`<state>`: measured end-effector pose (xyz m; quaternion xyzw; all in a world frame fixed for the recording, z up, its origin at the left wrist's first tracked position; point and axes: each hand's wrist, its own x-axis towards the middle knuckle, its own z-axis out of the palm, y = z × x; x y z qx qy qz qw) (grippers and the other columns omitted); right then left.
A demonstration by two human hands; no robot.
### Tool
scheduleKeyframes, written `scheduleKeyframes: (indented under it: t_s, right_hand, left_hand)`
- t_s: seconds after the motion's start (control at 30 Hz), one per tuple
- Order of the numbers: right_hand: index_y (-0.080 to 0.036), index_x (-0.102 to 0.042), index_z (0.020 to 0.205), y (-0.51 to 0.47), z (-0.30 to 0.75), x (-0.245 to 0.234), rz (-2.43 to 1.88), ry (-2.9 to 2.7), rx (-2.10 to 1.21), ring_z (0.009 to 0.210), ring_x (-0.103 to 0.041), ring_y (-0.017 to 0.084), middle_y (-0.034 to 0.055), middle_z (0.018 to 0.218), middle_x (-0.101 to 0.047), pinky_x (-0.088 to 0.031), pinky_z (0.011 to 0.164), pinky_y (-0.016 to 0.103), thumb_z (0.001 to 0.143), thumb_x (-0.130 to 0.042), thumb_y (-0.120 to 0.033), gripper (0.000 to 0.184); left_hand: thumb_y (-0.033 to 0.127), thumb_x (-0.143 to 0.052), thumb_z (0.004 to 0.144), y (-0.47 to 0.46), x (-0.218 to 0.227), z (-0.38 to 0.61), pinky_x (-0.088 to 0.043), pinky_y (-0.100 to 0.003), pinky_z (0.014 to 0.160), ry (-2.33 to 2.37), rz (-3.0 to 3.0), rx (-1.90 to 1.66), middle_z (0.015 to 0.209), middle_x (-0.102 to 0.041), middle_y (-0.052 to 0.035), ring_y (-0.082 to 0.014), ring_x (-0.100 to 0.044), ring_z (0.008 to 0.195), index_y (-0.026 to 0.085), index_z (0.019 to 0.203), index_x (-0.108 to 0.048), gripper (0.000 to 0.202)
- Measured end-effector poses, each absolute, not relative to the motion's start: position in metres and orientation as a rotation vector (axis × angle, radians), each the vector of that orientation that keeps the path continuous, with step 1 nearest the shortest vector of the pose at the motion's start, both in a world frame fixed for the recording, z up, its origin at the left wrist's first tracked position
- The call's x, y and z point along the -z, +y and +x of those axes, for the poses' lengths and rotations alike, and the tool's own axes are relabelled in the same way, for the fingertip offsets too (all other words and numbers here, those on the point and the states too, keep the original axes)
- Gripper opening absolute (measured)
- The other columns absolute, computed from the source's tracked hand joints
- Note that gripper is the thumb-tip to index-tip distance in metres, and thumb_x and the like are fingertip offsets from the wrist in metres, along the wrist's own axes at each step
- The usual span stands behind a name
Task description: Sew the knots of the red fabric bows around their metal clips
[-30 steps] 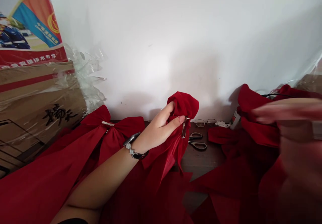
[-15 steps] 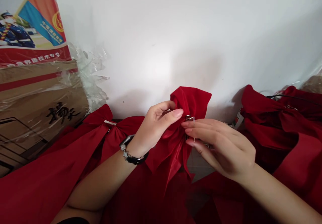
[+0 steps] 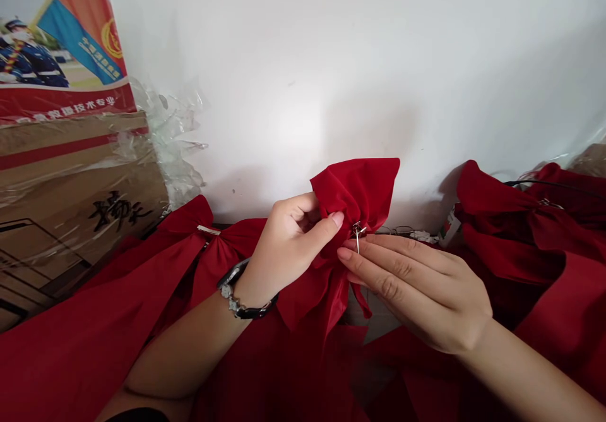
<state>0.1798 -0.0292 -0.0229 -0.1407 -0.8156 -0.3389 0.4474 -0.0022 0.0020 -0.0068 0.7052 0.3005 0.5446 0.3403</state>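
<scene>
The left hand point(image 3: 293, 245) is closed on a red bow point(image 3: 360, 188). Its thumb and fingers pinch the gathered middle of the cloth and hold it up in front of the white wall point(image 3: 331, 62), above the bench point(image 3: 376, 324). The bow's upper loop fans out above the pinch and its tails hang down below. A dark wrist band point(image 3: 241, 299) with small silver links sits on the left wrist.

The right hand point(image 3: 419, 289) lies just beside the left with its fingers stretched almost straight. Their tips touch a small metal pin point(image 3: 357, 232) at the bow's gathered centre. The thumb is hidden, so it cannot be told whether this hand grips the pin or only rests against it.

More red bows point(image 3: 511, 220) are heaped on the bench to the right, and another one point(image 3: 189, 239) spreads out on the left. Further left, a cardboard box point(image 3: 71, 182) wrapped in clear plastic stands against the wall, with a coloured poster point(image 3: 61, 49) above it.
</scene>
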Motion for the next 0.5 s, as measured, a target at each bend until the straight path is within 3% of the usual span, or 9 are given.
scheduleKeyframes:
  t_s: [0.3,0.5]
  right_hand:
    - [-0.01,-0.07,0.108,-0.0293,0.1804,0.0316,-0.363,-2.067,0.883,0.095,-0.07,0.02,0.0078,0.102,-0.074,-0.061,0.09,0.03,0.089,-0.054,-0.007,0.024]
    - [-0.007,-0.07,0.106,-0.0319,0.1779,0.0295,-0.365,-2.087,0.831,0.093,-0.07,0.02,0.0081,0.097,-0.075,-0.061,0.089,0.03,0.086,-0.06,-0.006,0.022]
  left_hand:
    - [0.026,-0.065,0.082,0.0029,0.0119,-0.002,-0.051,-0.024,0.065,0.708,1.833,-1.416,0.075,-0.066,-0.0005,-0.0133,-0.061,0.07,0.017,0.079,-0.064,0.009]
    - [0.024,-0.063,0.082,0.0034,0.0086,0.0008,-0.048,-0.022,0.062,0.766,1.869,-1.41,0.071,-0.062,0.0006,-0.0108,-0.055,0.065,0.016,0.074,-0.06,0.011]
